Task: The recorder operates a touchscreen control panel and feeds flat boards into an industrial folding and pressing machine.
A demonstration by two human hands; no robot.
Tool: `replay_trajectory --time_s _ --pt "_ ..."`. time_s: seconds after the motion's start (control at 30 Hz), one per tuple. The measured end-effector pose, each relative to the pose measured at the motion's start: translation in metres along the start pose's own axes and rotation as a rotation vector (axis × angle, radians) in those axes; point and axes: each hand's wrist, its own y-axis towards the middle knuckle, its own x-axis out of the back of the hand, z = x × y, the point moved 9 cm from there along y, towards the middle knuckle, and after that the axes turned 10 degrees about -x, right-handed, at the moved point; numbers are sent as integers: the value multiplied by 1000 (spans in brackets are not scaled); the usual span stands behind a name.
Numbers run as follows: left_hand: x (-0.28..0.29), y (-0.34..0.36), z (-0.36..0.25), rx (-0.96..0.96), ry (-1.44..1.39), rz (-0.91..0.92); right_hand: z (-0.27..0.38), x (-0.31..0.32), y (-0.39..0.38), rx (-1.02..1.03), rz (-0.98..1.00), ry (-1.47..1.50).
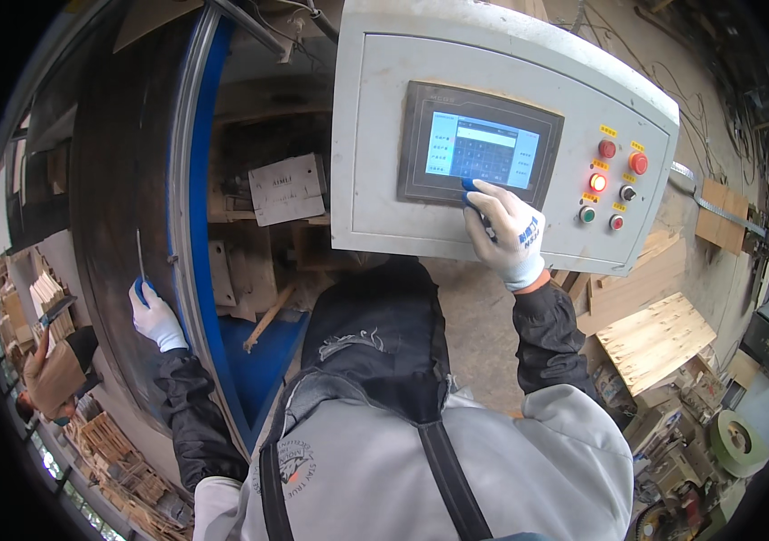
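The black-framed rectangular touchscreen [482, 144] lies lengthwise crosswise, just ahead of your unclamped white-gloved right hand [509, 230]; your white-gloved left hand [155, 317], grip unclear, is farther.

Two gloved hands [157, 317] [505, 233], one touchscreen [475, 149], one control cabinet [375, 117] and one co-worker [55, 374] are shown. Three unlit red buttons [639, 163], one glowing red light [597, 182], one green button [587, 215] and one black selector switch [628, 193] are counted.

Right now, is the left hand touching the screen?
No, the left hand is over by the dark panel, away from the screen.
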Motion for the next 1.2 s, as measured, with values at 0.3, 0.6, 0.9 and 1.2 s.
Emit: replay_trajectory --time_s 0.3,0.6,0.9,1.2 --pt "0 0 0 -17 -15 -15 -5 7 -15 -56 -9 28" --pt "0 1 1 -18 18 -14 0 1 2 -14 -47 -13" --pt "1 1 -2 -17 9 -11 5 3 0 -1 -31 -12" --pt "2 1 -3 -19 1 -7 -22 22 -21 -114 -124 -45"
